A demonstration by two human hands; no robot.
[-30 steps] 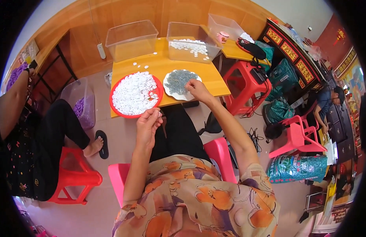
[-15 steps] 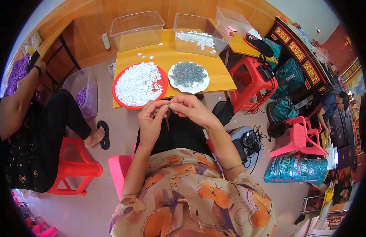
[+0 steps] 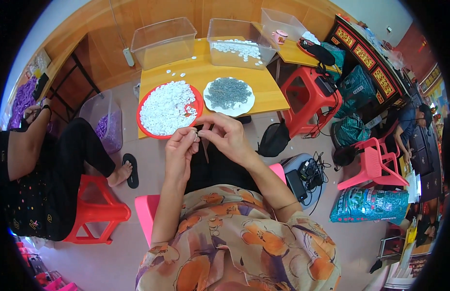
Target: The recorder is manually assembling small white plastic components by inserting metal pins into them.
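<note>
My left hand point(image 3: 180, 149) and my right hand point(image 3: 227, 137) meet over my lap, just in front of the table's near edge. The fingers of both are pinched together around something tiny whose kind I cannot make out. Beyond my left hand, a red round tray point(image 3: 140, 116) holds a heap of small white plastic pieces point(image 3: 165, 107). To its right stands a white scalloped plate point(image 3: 229, 111), heaped with small grey metal pieces point(image 3: 228, 92).
Clear plastic bins point(image 3: 163, 42) stand at the back of the yellow table point(image 3: 200, 68), one with white pieces inside. A red stool point(image 3: 312, 97) stands right of the table. At left, another person sits on a red stool point(image 3: 101, 208) near purple pieces point(image 3: 23, 99). Green sacks point(image 3: 368, 203) lie at right.
My hands have come slightly down and to the left, and my right fingers have shifted at the pinch. The view has tilted a little. The person at left has moved an arm.
</note>
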